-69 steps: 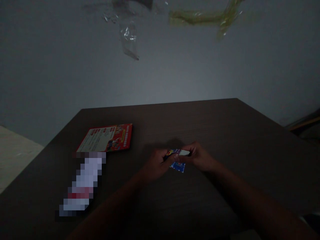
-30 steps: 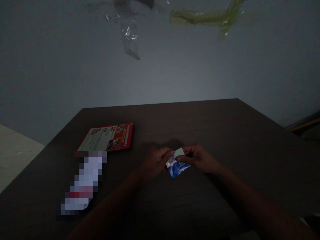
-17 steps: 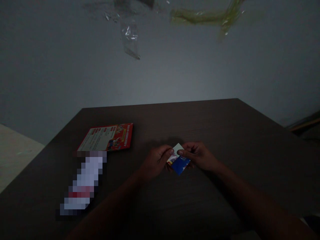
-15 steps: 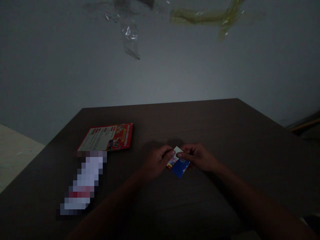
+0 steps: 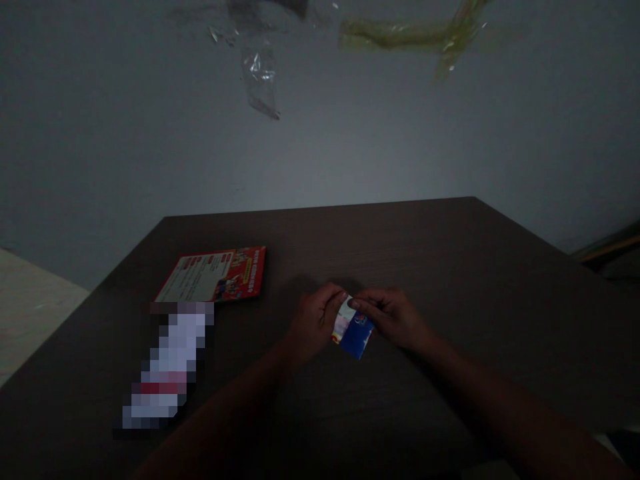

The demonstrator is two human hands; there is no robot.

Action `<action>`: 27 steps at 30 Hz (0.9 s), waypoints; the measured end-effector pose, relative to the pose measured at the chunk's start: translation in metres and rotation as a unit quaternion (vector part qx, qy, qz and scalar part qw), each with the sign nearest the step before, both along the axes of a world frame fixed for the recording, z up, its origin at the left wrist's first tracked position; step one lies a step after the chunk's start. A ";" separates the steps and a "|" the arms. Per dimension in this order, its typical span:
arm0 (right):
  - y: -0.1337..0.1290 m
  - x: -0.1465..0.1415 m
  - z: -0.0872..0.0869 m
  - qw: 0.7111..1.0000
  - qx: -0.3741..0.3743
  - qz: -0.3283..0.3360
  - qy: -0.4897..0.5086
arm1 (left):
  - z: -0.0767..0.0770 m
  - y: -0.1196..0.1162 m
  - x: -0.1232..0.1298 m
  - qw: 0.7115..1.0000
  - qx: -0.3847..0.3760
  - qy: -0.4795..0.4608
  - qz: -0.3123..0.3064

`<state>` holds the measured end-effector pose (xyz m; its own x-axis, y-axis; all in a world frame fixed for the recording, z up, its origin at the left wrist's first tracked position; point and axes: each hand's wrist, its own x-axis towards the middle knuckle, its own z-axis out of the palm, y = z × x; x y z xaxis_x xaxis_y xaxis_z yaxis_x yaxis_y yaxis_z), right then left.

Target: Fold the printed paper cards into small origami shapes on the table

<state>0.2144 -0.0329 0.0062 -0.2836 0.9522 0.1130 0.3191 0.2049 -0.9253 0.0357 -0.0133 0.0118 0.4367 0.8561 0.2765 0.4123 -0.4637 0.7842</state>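
Observation:
Between my hands, above the dark table, is a small piece of printed paper, blue on one part and pale with red and yellow on the other. It looks folded, and it tilts toward me. My left hand is closed, pinching its upper left edge between thumb and fingers. From the other side, my right hand grips the upper right edge, thumb on top near a dark round spot. The fingers beneath the paper are mostly hidden.
A red box or booklet with a pale text panel lies on the table at the left. Nearer me is a pixelated white and red object. Behind the table rises a grey wall with yellowish tape and a clear plastic piece.
The paper has shifted slightly left and down, with its blue part turned a little. My right thumb has slid left along its top edge. The objects on the left stay in place.

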 end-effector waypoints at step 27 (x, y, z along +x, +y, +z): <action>0.000 -0.001 0.005 0.996 0.082 -0.020 -0.022 | -0.005 0.000 0.002 0.993 -0.074 -0.095 -0.017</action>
<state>0.2132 -0.0333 0.0108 -0.2530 0.9327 0.2572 0.3692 0.3388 -0.8654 0.0377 -0.0137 0.0063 0.4176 0.8792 0.2292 0.2373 -0.3491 0.9066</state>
